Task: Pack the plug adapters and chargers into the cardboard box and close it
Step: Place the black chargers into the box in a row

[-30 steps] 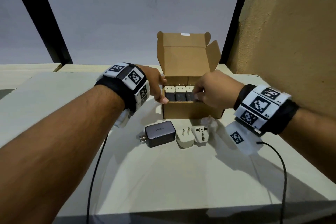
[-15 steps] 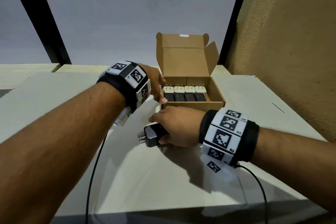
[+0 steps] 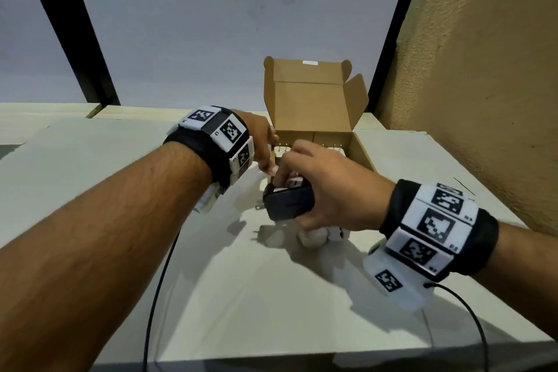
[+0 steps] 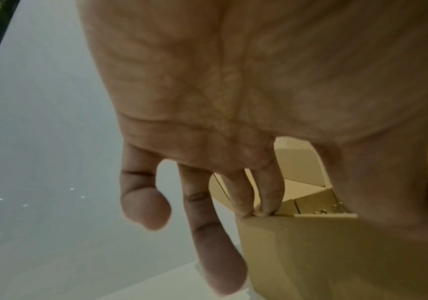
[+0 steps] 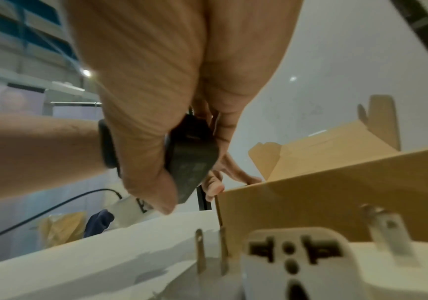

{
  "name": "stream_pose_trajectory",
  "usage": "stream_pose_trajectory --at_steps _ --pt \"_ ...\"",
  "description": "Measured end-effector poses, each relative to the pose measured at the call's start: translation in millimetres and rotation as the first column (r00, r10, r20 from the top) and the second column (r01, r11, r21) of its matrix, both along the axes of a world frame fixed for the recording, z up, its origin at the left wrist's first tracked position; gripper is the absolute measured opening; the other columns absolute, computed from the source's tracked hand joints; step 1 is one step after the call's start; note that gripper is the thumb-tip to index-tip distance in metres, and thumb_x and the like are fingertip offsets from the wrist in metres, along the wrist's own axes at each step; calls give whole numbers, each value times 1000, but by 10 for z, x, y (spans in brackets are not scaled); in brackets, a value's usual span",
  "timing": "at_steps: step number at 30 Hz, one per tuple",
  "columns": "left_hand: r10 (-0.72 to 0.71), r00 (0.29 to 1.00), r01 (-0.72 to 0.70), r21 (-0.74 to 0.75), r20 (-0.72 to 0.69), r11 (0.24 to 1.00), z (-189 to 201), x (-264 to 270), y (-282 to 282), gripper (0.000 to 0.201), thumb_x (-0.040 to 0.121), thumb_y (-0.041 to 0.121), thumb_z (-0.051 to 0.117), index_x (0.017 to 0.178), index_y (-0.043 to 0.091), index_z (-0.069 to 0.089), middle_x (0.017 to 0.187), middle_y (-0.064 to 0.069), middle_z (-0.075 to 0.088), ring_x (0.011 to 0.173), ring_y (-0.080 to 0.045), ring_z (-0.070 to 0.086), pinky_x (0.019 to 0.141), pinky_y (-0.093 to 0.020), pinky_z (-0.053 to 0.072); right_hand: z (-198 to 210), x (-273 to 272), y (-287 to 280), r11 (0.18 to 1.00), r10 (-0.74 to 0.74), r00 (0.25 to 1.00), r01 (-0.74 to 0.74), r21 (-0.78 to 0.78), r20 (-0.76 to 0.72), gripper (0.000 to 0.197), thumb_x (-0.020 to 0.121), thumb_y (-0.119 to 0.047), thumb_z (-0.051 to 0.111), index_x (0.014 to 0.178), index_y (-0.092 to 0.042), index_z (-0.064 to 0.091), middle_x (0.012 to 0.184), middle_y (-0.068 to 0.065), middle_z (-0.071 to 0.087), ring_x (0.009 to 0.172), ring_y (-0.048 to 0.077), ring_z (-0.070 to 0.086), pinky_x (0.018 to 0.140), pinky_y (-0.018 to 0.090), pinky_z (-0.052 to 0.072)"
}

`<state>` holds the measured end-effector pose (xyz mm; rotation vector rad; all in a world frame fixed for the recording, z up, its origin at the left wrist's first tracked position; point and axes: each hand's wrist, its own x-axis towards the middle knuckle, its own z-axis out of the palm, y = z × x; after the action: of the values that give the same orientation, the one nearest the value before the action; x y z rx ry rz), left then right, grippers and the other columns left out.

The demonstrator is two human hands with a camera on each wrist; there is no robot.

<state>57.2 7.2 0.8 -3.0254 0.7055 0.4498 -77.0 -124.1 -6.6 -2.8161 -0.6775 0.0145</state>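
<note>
An open cardboard box (image 3: 314, 106) stands on the white table (image 3: 271, 296), its lid upright. Several chargers with white tops sit inside, mostly hidden by my hands. My right hand (image 3: 320, 187) grips a dark grey charger (image 3: 288, 202), lifted off the table in front of the box, prongs pointing left; the same dark grey charger (image 5: 189, 162) shows in the wrist view. My left hand (image 3: 262, 148) holds the box's left wall, fingertips (image 4: 253, 211) over the box rim (image 4: 310, 216), thumb on the front corner. White plug adapters (image 5: 297, 261) lie on the table below my right hand.
A tan wall (image 3: 483, 100) rises right of the box. A black frame post (image 3: 69, 30) stands at the back left. Cables (image 3: 157, 296) hang from both wrist units across the table's front edge.
My right hand left the box, came down on the dark charger on the table, and has now lifted it toward the box. The left hand stayed on the box.
</note>
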Motion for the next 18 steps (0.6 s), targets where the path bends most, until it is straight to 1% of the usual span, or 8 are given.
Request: stream_pose_trajectory --at_steps 1,2,4,7,9,13,15,18 --pt "1 1000 -1 -3 2 1000 5 -13 2 74 72 42 75 139 25 47 98 14 62 94 -11 51 81 -21 30 11 4 -46 999 -20 1000 20 42 0 55 65 -23 84 108 -32 50 103 -15 42 92 6 47 73 8 40" --pt "6 1000 -6 -1 11 1000 5 -32 6 77 72 45 75 140 26 45 114 13 62 100 -11 51 82 -20 29 12 12 -91 995 -47 999 47 87 -10 58 64 -20 86 105 -33 48 103 -16 47 92 5 50 74 8 43" --pt "11 999 -12 17 35 1000 8 -69 4 80 71 51 74 142 28 43 133 7 55 112 -14 51 85 -23 29 14 31 -185 977 -115 993 118 180 -32 67 59 -19 89 109 -32 46 101 -15 56 91 5 58 76 11 49" --pt "10 1000 -12 45 24 999 7 -75 -26 82 71 55 72 142 28 41 139 5 51 124 -17 48 94 -28 33 -5 88 -324 949 -195 981 195 249 -25 81 54 -19 92 121 -28 48 97 -14 59 89 5 60 74 10 49" --pt "12 1000 -12 60 9 998 11 -65 -34 82 72 56 71 142 27 41 144 6 45 128 -19 44 102 -32 32 -2 128 -398 934 -218 976 211 288 -7 78 53 -18 93 118 -30 51 94 -16 57 88 4 59 73 11 48" --pt "0 1000 0 74 4 997 -13 -46 -28 80 74 57 68 143 28 40 146 5 43 131 -21 42 107 -38 30 23 211 -517 932 -243 969 223 285 34 65 63 -22 88 116 -30 51 102 -6 61 93 14 61 79 26 57" --pt "-1 1000 0 72 18 997 -10 -54 -18 78 75 57 67 143 28 40 145 5 44 131 -21 42 108 -38 30 28 244 -577 929 -275 960 254 269 46 62 67 -26 84 118 -29 49 97 -6 59 88 14 61 74 24 57" --pt "0 1000 -2 73 25 997 -8 -57 -15 77 76 56 67 142 27 41 144 3 46 130 -21 43 107 -37 30 15 299 -664 921 -315 947 287 265 69 51 78 -30 71 122 -27 46 94 -6 59 84 15 60 65 17 50"
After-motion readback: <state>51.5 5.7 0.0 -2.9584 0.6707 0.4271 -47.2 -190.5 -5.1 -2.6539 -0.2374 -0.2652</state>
